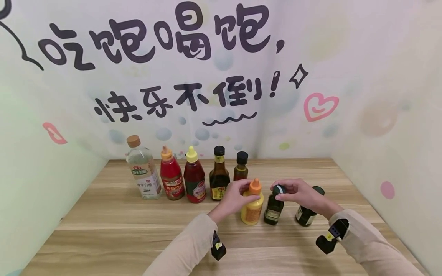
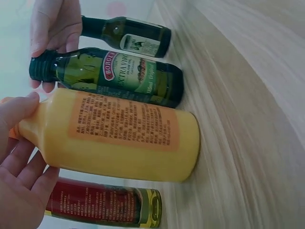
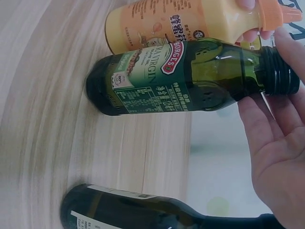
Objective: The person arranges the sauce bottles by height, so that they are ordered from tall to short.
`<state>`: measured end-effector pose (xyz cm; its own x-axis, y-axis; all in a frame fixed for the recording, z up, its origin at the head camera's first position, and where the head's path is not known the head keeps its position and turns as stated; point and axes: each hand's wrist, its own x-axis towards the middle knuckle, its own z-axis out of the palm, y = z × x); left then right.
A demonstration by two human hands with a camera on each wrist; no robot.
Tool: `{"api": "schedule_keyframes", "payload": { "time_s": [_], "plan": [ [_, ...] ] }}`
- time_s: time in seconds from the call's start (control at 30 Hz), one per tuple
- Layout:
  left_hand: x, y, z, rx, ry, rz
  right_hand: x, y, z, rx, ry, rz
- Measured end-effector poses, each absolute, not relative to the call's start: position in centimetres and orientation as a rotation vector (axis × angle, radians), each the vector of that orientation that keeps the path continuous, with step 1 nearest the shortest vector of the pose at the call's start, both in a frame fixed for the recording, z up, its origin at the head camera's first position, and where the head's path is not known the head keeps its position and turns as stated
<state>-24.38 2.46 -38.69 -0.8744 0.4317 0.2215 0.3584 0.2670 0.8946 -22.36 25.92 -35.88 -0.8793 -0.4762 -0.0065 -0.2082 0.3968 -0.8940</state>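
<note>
My left hand (image 1: pixel 236 197) grips a yellow squeeze bottle (image 2: pixel 124 136) near its orange nozzle cap, thumb on one side and fingers on the other. Its label shows orange with printed text in the left wrist view. Just right of it, a green glass olive oil bottle (image 3: pixel 157 78) leans slightly, and my right hand (image 1: pixel 297 193) pinches it at the dark cap and neck. The two bottles stand close together. Beyond my right hand is a dark bottle (image 1: pixel 305 215) with a pale label, its upper part partly hidden behind that hand in the head view.
A row stands behind on the wooden table (image 1: pixel 131 237): a clear vinegar bottle (image 1: pixel 142 168), a red sauce bottle (image 1: pixel 172 176), a darker one with yellow nozzle (image 1: pixel 195 180), a brown sauce bottle (image 1: pixel 219 176) and a small black-capped bottle (image 1: pixel 241 168). A printed cloth (image 1: pixel 362 96) hangs behind.
</note>
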Motion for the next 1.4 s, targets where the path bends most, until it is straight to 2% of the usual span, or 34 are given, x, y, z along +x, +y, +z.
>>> {"api": "schedule_keyframes", "payload": {
  "time_s": [0.63, 1.03, 1.4],
  "plan": [
    [-25.0, 3.6, -37.7, 0.696, 2.53, 1.81, -22.4, 25.8, -35.8, -0.559, 2.357, -1.501],
    [-26.4, 4.7, -37.6, 0.832, 2.699, 1.635, -22.4, 25.9, -35.9, -0.565, 2.365, -1.499],
    [-27.3, 6.1, -37.1, 0.715, 2.694, 1.756, -22.4, 25.9, -35.9, -0.577, 2.356, -1.51]
  ]
}}
